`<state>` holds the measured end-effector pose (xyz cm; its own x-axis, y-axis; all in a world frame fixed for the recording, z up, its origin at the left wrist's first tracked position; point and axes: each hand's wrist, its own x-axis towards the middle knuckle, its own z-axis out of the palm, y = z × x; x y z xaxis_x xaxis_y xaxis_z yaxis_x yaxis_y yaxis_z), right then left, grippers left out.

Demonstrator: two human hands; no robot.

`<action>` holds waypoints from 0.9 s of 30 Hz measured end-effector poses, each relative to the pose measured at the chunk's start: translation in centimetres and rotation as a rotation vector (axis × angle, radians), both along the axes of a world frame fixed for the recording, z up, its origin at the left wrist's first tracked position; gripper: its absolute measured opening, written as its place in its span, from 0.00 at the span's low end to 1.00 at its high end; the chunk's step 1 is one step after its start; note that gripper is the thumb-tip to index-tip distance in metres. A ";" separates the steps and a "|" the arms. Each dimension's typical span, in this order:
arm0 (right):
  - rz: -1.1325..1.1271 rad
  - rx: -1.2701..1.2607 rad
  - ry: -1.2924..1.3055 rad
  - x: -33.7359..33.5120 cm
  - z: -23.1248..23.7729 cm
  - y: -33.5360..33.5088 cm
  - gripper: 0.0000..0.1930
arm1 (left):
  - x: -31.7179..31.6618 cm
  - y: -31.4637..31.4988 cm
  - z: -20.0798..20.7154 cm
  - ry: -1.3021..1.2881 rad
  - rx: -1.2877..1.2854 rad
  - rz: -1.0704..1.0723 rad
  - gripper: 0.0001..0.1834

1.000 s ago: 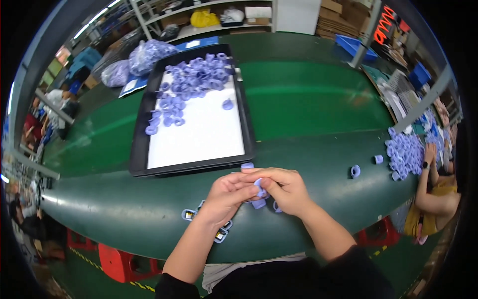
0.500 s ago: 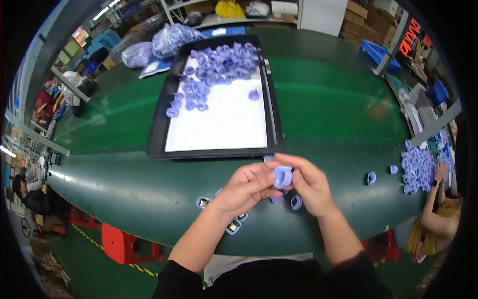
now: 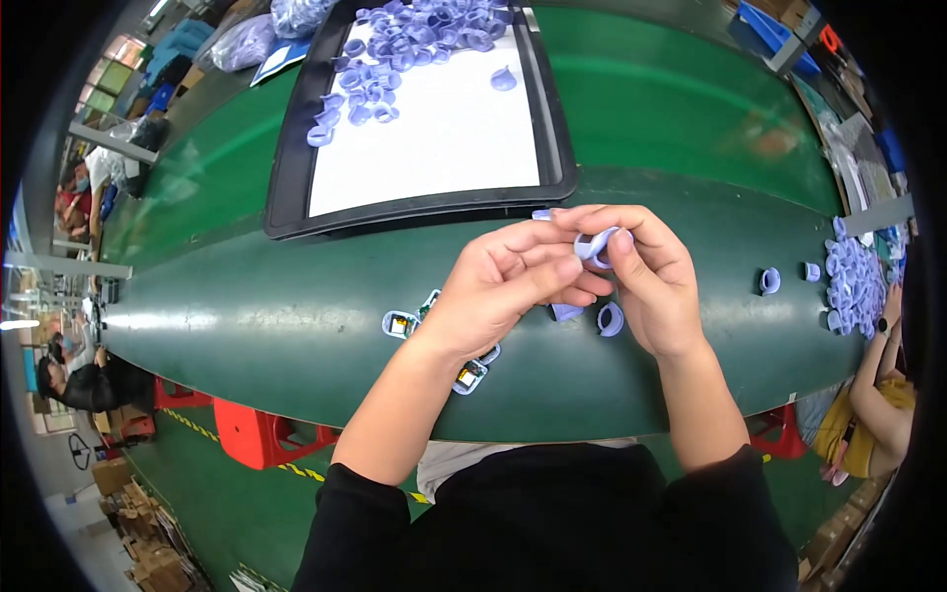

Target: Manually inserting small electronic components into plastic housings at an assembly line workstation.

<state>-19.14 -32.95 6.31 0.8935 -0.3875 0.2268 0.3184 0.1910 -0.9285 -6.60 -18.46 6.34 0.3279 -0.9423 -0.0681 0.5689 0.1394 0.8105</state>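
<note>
In front of me I hold a small purple plastic ring-shaped part [image 3: 592, 245] between both hands. My left hand [image 3: 498, 286] is closed, its thumb and fingertips on the part's left side. My right hand [image 3: 659, 281] pinches the other side between thumb and forefinger. Under the hands, another purple ring part [image 3: 611, 319] lies on the green table, with a further purple piece [image 3: 566, 312] partly hidden beside it. Left of my left wrist is an oval light-blue housing [image 3: 400, 324] with small electronics inside; a similar housing [image 3: 471, 376] lies nearer me, partly behind the forearm.
Beyond my hands stands a black tray [image 3: 414, 214] with a white base and many purple ring parts. Two loose rings [image 3: 769, 281] and a heap of them [image 3: 854, 281] lie at the right, near a co-worker's arm [image 3: 873, 395]. A red stool [image 3: 252, 434] stands by the table's near edge.
The view has tilted downward, so the tray and hands appear higher in the picture. The ring part has been turned between my fingers; its opening no longer faces me so squarely.
</note>
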 end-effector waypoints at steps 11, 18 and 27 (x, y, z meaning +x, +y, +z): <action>-0.027 -0.323 -0.004 0.0 -0.3 0.3 0.11 | 0.5 0.1 -0.3 0.002 -0.004 -0.038 0.10; -0.100 -0.256 0.055 0.0 0.5 1.3 0.15 | 0.2 0.5 -0.3 0.150 0.017 -0.060 0.17; -0.293 -0.687 0.051 0.1 0.3 0.3 0.12 | 0.3 0.0 -0.6 0.059 0.028 -0.162 0.19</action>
